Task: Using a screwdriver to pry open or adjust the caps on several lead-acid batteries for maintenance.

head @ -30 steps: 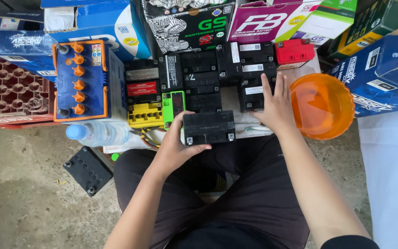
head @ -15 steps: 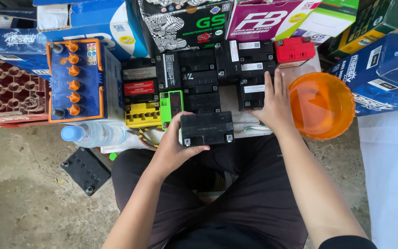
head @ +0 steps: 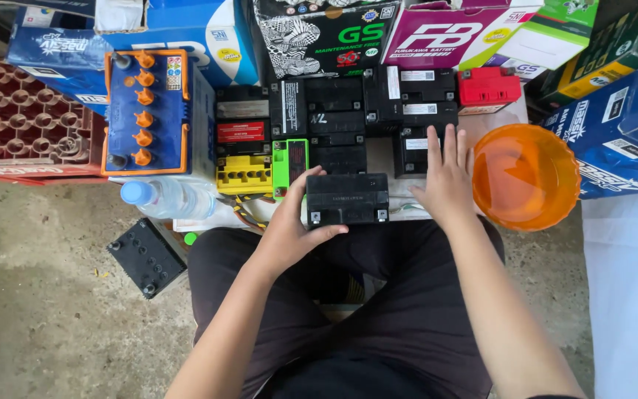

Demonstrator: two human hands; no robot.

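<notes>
My two arms are bare from the wrists up past the elbows, with no watch, ring or glove on either of my hands (head: pixel 289 233), left or right (head: pixel 448 185). I wear dark, loose trousers (head: pixel 407 318) of a brownish-black cloth, creased over both thighs. Near the bottom edge, my dark top (head: pixel 348 380) shows between my arms.
</notes>
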